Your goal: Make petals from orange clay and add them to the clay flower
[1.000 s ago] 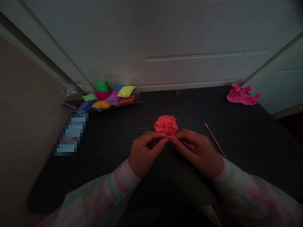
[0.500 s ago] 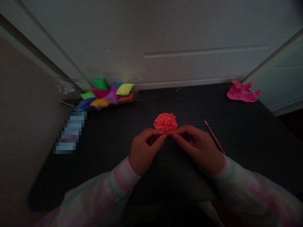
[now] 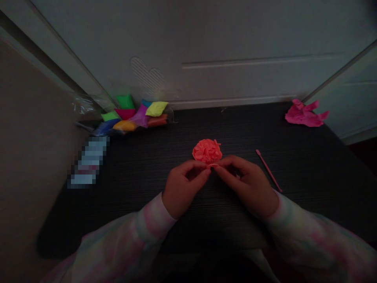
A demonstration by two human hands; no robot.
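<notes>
Between the fingertips of both hands is a small thin strip of coral-pink modelling clay [image 3: 213, 165]. My left hand [image 3: 185, 186] pinches its left end with thumb and forefinger. At the right end, the thumb and forefinger of my right hand [image 3: 249, 182] are closed on it too. Just beyond the fingers a round, ruffled coral clay flower [image 3: 207, 151] lies on the dark table; its near edge is partly hidden by the fingertips. A thin pink clay tool [image 3: 268, 170] with a flattened end rests to the right of my right hand.
At the back left lies a clear bag with several bright clay packets [image 3: 140, 116]. A blurred-out pale object [image 3: 90, 162] is in front of it. A crumpled pink piece [image 3: 306, 114] sits at the back right corner of the black table [image 3: 141, 157]. A white panel [image 3: 235, 35] rises behind.
My hands have drawn closer together, and less of the clay strip shows between the fingertips. The view has shifted slightly; the flower and the tool stay on the table.
</notes>
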